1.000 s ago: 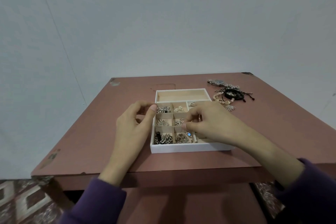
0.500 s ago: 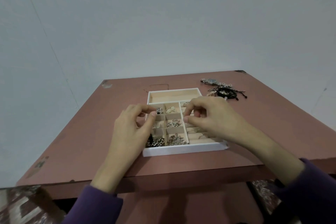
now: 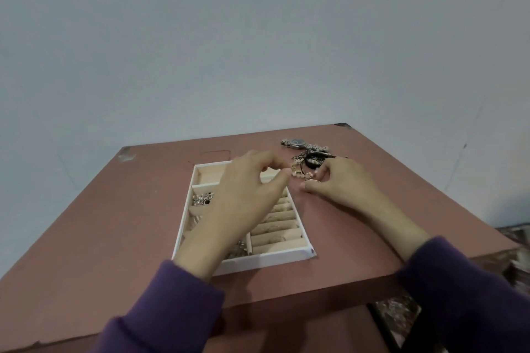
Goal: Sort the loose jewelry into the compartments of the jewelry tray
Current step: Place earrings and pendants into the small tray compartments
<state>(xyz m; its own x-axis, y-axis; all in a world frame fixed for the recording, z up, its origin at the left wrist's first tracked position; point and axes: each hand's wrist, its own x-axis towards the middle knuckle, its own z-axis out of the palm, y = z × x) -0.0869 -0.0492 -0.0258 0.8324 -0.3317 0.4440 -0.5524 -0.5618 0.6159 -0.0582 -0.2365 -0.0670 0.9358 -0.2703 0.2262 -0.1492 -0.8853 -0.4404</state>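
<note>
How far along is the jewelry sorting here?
Done: small compartments of the jewelry tray already hold silver pieces. In hand: the left hand and right hand are at the loose pile beside the tray; whether either grips anything is unclear. Left: the wristwatch, black bracelet and pink beads lie unsorted on the table.

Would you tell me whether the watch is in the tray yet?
Out: the watch lies on the table, beyond the tray.

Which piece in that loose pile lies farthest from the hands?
The watch, farthest back: silver band, dark round dial. The beads and black cords lie right by the right hand.
</note>
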